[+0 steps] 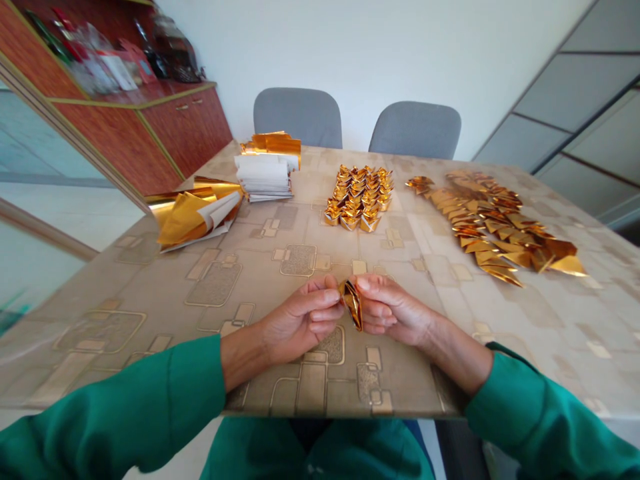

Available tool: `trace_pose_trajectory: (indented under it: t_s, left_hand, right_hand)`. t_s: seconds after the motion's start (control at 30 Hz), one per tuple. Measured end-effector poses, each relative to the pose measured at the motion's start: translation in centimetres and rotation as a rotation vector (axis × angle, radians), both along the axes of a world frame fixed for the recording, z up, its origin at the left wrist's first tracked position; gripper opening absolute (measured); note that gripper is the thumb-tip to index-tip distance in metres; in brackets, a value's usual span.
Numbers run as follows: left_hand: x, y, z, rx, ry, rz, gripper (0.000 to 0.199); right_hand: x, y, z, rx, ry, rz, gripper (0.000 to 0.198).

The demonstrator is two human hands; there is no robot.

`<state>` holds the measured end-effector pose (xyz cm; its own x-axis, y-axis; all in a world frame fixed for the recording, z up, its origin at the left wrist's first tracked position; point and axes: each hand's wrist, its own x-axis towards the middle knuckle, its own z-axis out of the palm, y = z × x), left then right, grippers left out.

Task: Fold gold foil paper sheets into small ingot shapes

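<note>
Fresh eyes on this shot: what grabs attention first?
Probably the neat block of shiny gold folded-foil pieces, set in tight rows on the far half of the beige patterned tablecloth. Next, likely the loose sprawl of flatter gold folded-foil pieces to its right. Then the small gold folded-foil piece, near the front edge, held between the left hand and right hand.

No legible text, labels or numbers. Red, white and clear-plastic packages (117,69) on red-brown wooden cabinet (187,127): too blurred to read.
</note>
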<state>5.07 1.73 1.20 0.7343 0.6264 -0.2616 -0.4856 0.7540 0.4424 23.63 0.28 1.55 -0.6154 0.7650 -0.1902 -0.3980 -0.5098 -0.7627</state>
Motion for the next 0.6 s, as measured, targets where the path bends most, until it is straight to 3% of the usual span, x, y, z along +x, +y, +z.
trace_pose_trajectory:
  t_s: [0.27, 0.43, 0.6]
  left_hand:
    - [0.4, 0.2, -0.5, 0.103, 0.084, 0.118, 0.016]
    - [0.4, -0.1, 0.0, 0.243, 0.218, 0.153, 0.027]
    - [0.5, -0.3, 0.4, 0.278, 0.344, 0.204, 0.032]
  right_hand:
    - [-0.5, 0.5, -0.5, -0.073, 0.058, -0.091, 0.037]
    - [-0.7, 0.4, -0.9, -0.043, 0.055, -0.102, 0.033]
    - [-0.9, 0.1, -1.3, 0.0, -0.016, -0.087, 0.026]
